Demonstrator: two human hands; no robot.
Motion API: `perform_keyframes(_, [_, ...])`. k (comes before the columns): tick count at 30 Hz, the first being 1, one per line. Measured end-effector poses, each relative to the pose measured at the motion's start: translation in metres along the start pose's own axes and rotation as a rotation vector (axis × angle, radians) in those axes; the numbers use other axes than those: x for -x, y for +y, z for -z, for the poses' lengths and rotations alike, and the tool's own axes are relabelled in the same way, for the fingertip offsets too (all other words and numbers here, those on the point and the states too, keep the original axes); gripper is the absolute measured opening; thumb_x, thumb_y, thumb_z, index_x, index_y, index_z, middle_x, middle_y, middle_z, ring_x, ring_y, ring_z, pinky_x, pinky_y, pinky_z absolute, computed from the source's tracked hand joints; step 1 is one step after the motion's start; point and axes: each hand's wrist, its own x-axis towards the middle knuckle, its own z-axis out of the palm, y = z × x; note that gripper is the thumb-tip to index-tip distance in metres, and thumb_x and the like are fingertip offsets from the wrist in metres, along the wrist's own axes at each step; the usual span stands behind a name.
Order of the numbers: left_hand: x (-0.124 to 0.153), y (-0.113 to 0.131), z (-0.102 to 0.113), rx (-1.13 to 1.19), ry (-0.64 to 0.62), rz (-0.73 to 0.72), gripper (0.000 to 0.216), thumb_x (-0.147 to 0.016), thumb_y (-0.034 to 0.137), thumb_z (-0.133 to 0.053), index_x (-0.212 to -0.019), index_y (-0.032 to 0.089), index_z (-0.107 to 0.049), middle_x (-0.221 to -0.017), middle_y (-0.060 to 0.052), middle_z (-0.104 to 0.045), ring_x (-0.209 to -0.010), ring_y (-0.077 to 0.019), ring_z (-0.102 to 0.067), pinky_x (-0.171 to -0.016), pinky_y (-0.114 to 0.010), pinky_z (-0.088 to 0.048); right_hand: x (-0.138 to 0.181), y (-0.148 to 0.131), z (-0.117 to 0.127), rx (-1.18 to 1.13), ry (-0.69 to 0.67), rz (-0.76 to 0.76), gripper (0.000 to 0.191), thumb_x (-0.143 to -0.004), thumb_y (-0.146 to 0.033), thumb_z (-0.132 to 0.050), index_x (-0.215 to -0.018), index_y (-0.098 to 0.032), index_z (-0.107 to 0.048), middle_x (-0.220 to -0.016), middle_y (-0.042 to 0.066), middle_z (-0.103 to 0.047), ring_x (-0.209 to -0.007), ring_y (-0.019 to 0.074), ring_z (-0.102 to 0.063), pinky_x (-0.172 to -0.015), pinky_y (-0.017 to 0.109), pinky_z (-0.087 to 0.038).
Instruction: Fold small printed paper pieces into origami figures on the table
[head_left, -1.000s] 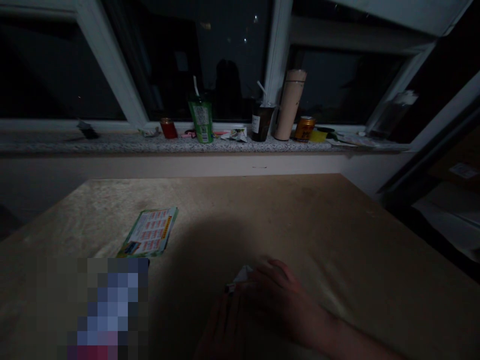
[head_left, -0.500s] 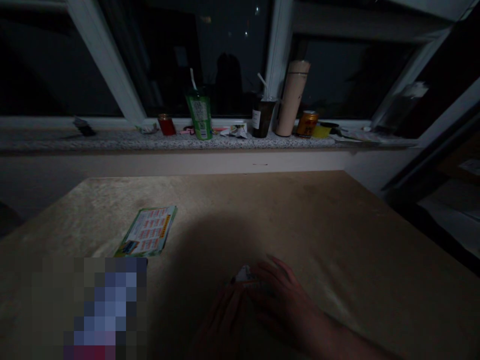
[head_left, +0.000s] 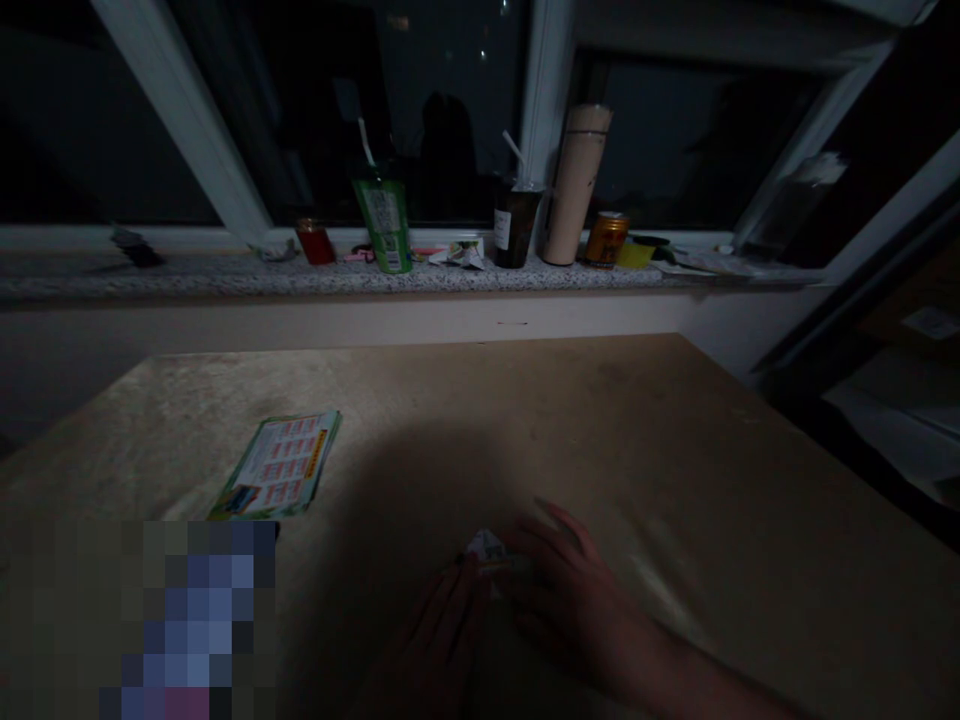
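Observation:
A small folded piece of printed paper (head_left: 489, 549) lies on the table between my hands, partly hidden by fingers. My left hand (head_left: 442, 625) rests low on the table, its fingers stretched out and their tips on the paper's near left edge. On the other side, my right hand (head_left: 574, 590) reaches in from the right with fingers apart and the index finger raised. Its lower fingers and thumb lie in shadow near the paper's right edge, so the exact contact there is unclear.
A stack of printed sheets (head_left: 281, 465) lies left on the brown table (head_left: 600, 420); a pixelated patch covers the area before it. Along the windowsill (head_left: 450, 285) stand a green cup (head_left: 386, 225), a dark cup (head_left: 515, 230), a pink flask (head_left: 577, 185) and an orange can (head_left: 607, 240).
My right hand's fingers have drawn slightly apart from the left hand, and more of the paper shows. The whole view has shifted a little.

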Motion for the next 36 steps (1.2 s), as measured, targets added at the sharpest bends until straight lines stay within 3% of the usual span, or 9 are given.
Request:
perform_keyframes(6, [0.003,0.0,-0.004,0.068,0.005,0.025,0.059,-0.087,0.02,-0.044,-0.143,0.01,-0.032,-0.146,-0.014,-0.035,-0.131,-0.0278,-0.038,-0.099,-0.038,-0.043,0.003,0.001,-0.006,0.005,0.107,-0.041,0.016,-0.089,-0.02,-0.054,-0.099,-0.025,-0.066,-0.119,0.004,-0.061,-0.119,0.0227,-0.048,-0.107,0.053,-0.029])
perform_keyframes(9, [0.005,0.001,-0.017,0.093,0.02,0.04,0.064,-0.088,0.025,-0.044,-0.147,0.012,-0.022,-0.148,-0.013,-0.031,-0.133,-0.0278,-0.035,-0.099,-0.039,-0.042,0.004,0.001,-0.007,0.025,0.112,-0.031,0.017,-0.088,-0.02,-0.055,-0.1,-0.025,-0.065,-0.118,0.004,-0.061,-0.118,0.0231,-0.049,-0.107,0.054,-0.03])
perform_keyframes(13, [0.004,0.002,-0.035,0.047,0.067,0.068,0.064,-0.087,0.026,-0.046,-0.146,0.013,-0.025,-0.145,-0.015,-0.036,-0.129,-0.0294,-0.04,-0.098,-0.04,-0.043,0.004,0.001,-0.009,0.054,0.173,-0.01,0.015,-0.088,-0.019,-0.055,-0.099,-0.023,-0.064,-0.112,0.004,-0.064,-0.114,0.0215,-0.051,-0.108,0.052,-0.03])
perform_keyframes(22, [0.002,0.0,0.005,0.084,0.032,0.035,0.061,-0.089,0.03,-0.046,-0.145,0.011,-0.029,-0.146,-0.014,-0.035,-0.132,-0.0276,-0.036,-0.098,-0.037,-0.043,0.003,-0.001,0.001,0.059,0.216,0.001,0.015,-0.09,-0.018,-0.051,-0.094,-0.021,-0.065,-0.107,0.005,-0.066,-0.107,0.0229,-0.055,-0.103,0.052,-0.036])
perform_keyframes(30, [0.002,0.001,0.001,0.119,0.034,0.041,0.064,-0.092,0.027,-0.043,-0.148,0.014,-0.015,-0.146,-0.013,-0.036,-0.133,-0.0263,-0.035,-0.1,-0.037,-0.041,0.007,-0.002,0.002,0.065,0.249,-0.017,0.015,-0.09,-0.016,-0.051,-0.093,-0.019,-0.065,-0.099,0.004,-0.067,-0.103,0.0212,-0.057,-0.101,0.048,-0.037])
perform_keyframes(36, [-0.001,0.001,-0.008,0.117,-0.069,0.062,0.059,-0.087,0.018,-0.04,-0.144,0.012,-0.03,-0.144,-0.014,-0.037,-0.131,-0.0288,-0.038,-0.098,-0.042,-0.043,0.008,-0.002,0.003,0.056,0.267,-0.023,0.016,-0.09,-0.015,-0.05,-0.095,-0.018,-0.065,-0.099,0.004,-0.067,-0.103,0.0212,-0.056,-0.1,0.046,-0.038])
